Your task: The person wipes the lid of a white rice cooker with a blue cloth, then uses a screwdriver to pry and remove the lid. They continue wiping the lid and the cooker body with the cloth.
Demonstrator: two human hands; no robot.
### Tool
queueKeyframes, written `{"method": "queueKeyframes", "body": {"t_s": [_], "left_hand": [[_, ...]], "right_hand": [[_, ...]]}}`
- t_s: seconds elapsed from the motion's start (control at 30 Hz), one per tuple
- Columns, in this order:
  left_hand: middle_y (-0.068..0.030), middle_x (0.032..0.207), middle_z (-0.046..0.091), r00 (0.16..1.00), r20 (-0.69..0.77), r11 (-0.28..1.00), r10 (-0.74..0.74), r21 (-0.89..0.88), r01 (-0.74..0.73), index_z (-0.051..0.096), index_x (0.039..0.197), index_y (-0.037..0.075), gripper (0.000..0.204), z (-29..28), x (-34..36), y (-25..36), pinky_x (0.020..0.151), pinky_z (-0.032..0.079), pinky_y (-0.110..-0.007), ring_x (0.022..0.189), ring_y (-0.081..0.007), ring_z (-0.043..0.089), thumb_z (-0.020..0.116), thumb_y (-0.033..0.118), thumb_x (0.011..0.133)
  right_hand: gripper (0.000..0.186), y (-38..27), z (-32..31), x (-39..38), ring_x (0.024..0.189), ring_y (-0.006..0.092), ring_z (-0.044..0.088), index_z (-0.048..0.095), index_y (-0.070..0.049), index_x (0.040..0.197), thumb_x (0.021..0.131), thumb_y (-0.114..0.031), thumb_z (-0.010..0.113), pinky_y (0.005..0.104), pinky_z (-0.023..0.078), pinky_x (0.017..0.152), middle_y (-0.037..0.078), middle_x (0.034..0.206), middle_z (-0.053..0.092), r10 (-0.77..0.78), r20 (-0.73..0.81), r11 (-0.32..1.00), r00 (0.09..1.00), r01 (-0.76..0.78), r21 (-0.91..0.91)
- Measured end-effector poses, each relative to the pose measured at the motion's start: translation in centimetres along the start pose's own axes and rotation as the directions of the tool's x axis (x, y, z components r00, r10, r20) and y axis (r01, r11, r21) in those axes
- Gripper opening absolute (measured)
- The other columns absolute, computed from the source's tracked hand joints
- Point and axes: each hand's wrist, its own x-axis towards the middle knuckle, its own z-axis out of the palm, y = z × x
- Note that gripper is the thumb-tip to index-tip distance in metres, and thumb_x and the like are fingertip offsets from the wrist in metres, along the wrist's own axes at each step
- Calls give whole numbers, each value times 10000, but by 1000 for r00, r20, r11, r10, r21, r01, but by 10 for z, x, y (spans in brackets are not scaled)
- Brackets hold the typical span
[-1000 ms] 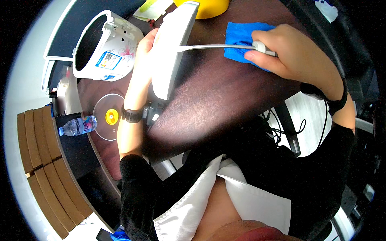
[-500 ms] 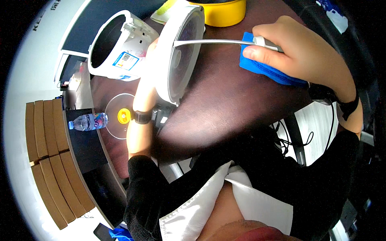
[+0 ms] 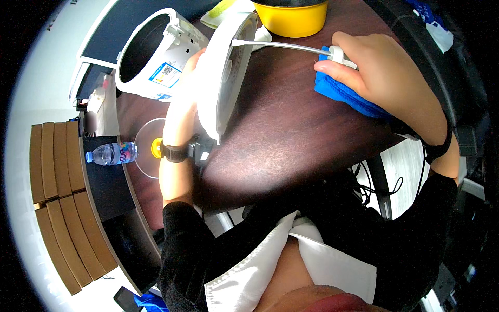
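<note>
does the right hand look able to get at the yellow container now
Probably, once it lets go: the right hand holds the metal rod by its white handle, but only dark tabletop shows toward the yellow container.

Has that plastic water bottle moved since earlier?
No: the plastic water bottle still lies by the left rim of the yellow-knobbed clear lid, with no visible shift.

glare on the dark tabletop, white lid washed out, black sleeves in shadow, fisheye-bent edges, black corners
</note>
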Motion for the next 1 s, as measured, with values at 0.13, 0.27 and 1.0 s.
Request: {"method": "queueKeyframes", "body": {"t_s": [0.13,0.27,1.0], "left_hand": [[-171,1247,576,999,-3,998,-53,36,53,461,1350,-2,531,6,3,-7,927,451,-284,1095,-208,574,520,349,956],[-175,1215,598,998,-29,997,-60,50,62,477,1338,-6,533,10,7,-1,920,457,-296,1067,-216,591,511,363,955],[-87,954,631,946,174,934,-273,-189,304,572,1094,28,353,14,29,9,799,460,-264,891,-166,600,517,343,944]], "right_hand": [[384,3,5,0,540,286,573,568,-17,786,901,-380,614,349,414,516,160,593,528,25,17,999,1000,-25,-34],[436,10,6,-4,475,217,536,550,-33,706,960,-386,524,317,383,471,101,550,519,10,11,982,1000,-12,187],[398,44,4,13,457,181,380,576,-31,696,941,-346,561,293,335,498,95,517,431,-332,51,931,942,319,180]]}}
